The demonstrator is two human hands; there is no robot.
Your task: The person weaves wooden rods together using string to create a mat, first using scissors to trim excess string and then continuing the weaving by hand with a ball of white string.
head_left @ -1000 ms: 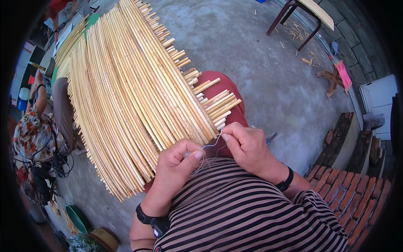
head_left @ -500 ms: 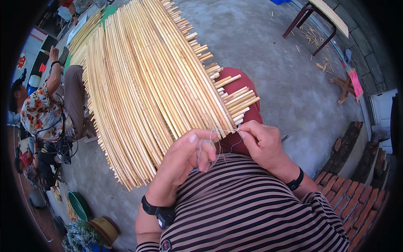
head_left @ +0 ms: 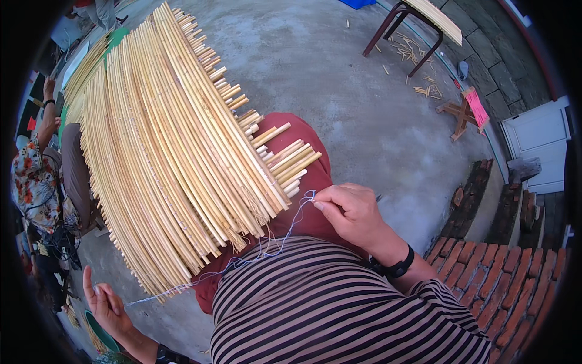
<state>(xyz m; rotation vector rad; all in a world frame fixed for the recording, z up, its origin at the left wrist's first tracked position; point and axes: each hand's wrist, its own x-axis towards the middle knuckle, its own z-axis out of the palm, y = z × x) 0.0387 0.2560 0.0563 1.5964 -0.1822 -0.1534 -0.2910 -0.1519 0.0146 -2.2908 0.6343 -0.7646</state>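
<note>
A mat of pale reed stalks [head_left: 163, 139], stitched in rows, lies across my lap and reaches away to the upper left. Several short stalk ends jut from its right side over my dark red trouser leg [head_left: 309, 164]. A thin pale blue thread [head_left: 290, 230], loose and partly looped, spans my two hands along the mat's near edge. My right hand [head_left: 351, 215] pinches it between thumb and forefinger, just off the mat's near right corner. Out past the near left corner, my left hand [head_left: 108, 309] has curled fingers round the other stretch of thread, its forefinger raised.
Another person in a flowered shirt [head_left: 42, 188] sits at the left beside the mat. Brick steps [head_left: 485, 285] rise at the lower right. Farther off are a table [head_left: 436, 18], scattered stalk pieces [head_left: 412, 51] and a wooden stool with a pink top [head_left: 470, 115]. A green basin [head_left: 100, 332] is partly hidden behind my left hand.
My left hand has swung from beside the right hand far out to the lower left, drawing the thread out. My right hand keeps its pinch. The view has shifted, so the mat sits farther left.
</note>
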